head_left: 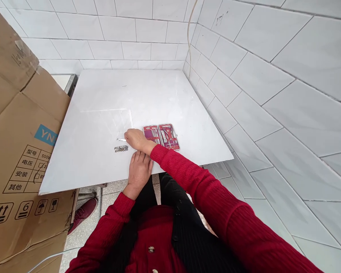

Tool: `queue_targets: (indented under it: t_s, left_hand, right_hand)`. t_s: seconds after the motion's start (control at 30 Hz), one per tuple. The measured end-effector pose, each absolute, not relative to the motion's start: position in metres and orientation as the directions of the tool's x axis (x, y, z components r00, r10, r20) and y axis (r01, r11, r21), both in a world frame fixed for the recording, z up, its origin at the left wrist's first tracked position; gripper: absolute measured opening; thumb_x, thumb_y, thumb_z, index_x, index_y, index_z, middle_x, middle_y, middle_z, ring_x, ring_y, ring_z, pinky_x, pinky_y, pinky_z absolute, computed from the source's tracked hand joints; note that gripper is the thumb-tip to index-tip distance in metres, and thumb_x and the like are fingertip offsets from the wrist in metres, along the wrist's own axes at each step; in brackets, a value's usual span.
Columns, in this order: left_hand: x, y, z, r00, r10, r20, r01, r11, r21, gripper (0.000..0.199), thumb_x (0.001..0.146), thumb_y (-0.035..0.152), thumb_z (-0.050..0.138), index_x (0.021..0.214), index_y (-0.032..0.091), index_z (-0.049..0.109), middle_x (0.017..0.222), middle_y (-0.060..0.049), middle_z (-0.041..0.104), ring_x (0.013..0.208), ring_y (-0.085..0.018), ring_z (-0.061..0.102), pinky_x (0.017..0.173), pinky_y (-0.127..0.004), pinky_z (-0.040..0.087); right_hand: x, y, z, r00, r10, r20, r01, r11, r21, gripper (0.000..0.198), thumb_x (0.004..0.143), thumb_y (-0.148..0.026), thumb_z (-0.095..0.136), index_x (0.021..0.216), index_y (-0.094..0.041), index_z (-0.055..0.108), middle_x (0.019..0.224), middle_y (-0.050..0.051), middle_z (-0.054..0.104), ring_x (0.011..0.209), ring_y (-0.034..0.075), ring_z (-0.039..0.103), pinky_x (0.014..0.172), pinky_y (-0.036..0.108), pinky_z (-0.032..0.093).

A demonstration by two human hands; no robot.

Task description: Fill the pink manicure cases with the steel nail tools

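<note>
My right hand [135, 138] reaches across the white table and is closed on a slim silver nail clipper [121, 140], whose end sticks out to the left. Just below that clipper, several small metal nail clippers [121, 149] lie side by side on the tabletop. My left hand [140, 167] rests palm down at the table's near edge, below my right wrist, fingers stretched out and holding nothing. To the right of my right hand lies an opened manicure case [159, 127], red and purple inside, with small scissors [169, 145] and other silver tools; my right forearm passes close to its lower edge.
The white table [102, 91] stands against tiled walls [244, 76] at the back and right. A large cardboard box [22, 125] rises along its left side. A cable [189, 38] hangs in the corner. A red shoe [83, 214] is on the floor, lower left.
</note>
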State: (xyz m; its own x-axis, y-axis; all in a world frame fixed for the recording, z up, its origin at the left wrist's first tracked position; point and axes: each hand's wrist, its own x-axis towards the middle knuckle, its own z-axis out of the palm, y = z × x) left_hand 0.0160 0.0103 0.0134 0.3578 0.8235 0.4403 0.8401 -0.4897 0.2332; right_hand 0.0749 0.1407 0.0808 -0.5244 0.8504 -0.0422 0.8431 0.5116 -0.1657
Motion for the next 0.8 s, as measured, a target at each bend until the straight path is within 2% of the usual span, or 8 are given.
queue_targets:
  t_s: [0.17,0.27,0.4,0.5,0.63,0.8]
  left_hand:
    - [0.016,0.011,0.013,0.366,0.818,0.444,0.839,-0.497,0.224,0.033,0.103,0.025,0.046,0.120,0.011,0.070,0.125,-0.021,0.071,0.124,-0.037,0.062,0.109,-0.056,0.049]
    - [0.017,0.010,0.014,0.352,0.825,0.443,0.838,-0.488,0.244,0.036,0.105,0.028,0.045,0.128,0.012,0.067,0.133,-0.021,0.068,0.131,-0.036,0.059,0.111,-0.055,0.047]
    - [0.018,0.008,0.015,0.345,0.836,0.427,0.835,-0.481,0.268,0.037,0.106,0.030,0.044,0.128,0.013,0.067,0.137,-0.021,0.066,0.137,-0.037,0.056,0.114,-0.057,0.045]
    - [0.018,0.008,0.015,0.344,0.837,0.425,0.833,-0.481,0.273,0.038,0.106,0.031,0.043,0.128,0.011,0.067,0.137,-0.023,0.066,0.137,-0.038,0.055,0.115,-0.058,0.044]
    - [0.017,0.007,0.015,0.344,0.837,0.425,0.838,-0.478,0.264,0.037,0.106,0.031,0.043,0.127,0.011,0.066,0.137,-0.022,0.066,0.137,-0.038,0.056,0.115,-0.057,0.044]
    - [0.017,0.006,0.016,0.342,0.835,0.431,0.833,-0.482,0.273,0.036,0.106,0.030,0.043,0.125,0.013,0.067,0.136,-0.022,0.067,0.137,-0.037,0.056,0.114,-0.057,0.045]
  right_hand:
    - [0.070,0.146,0.082,-0.528,0.847,-0.058,0.833,0.503,-0.230,0.027,0.096,-0.011,0.052,0.101,-0.019,0.078,0.112,0.007,0.078,0.098,0.021,0.070,0.075,0.027,0.047]
    - [0.090,0.148,0.091,-0.460,0.887,-0.036,0.857,0.433,-0.281,0.023,0.098,-0.021,0.056,0.103,-0.021,0.078,0.112,0.006,0.078,0.101,0.022,0.070,0.078,0.027,0.048]
    - [0.140,0.148,0.104,-0.177,0.984,-0.016,0.961,0.170,-0.217,0.027,0.101,-0.026,0.053,0.104,-0.018,0.079,0.110,0.013,0.079,0.103,0.025,0.071,0.083,0.029,0.050]
    - [0.168,0.144,0.106,-0.046,0.994,-0.100,0.983,0.027,-0.184,0.027,0.101,-0.032,0.057,0.106,-0.016,0.078,0.107,0.016,0.079,0.100,0.026,0.073,0.081,0.030,0.051]
    - [0.173,0.139,0.100,-0.006,0.990,-0.139,0.988,-0.015,-0.152,0.025,0.098,-0.033,0.062,0.108,-0.016,0.077,0.106,0.016,0.079,0.102,0.028,0.074,0.085,0.031,0.053]
    - [0.159,0.137,0.099,-0.007,0.990,-0.139,0.994,-0.008,-0.106,0.022,0.098,-0.026,0.061,0.110,-0.015,0.077,0.114,0.019,0.077,0.105,0.029,0.074,0.083,0.032,0.055]
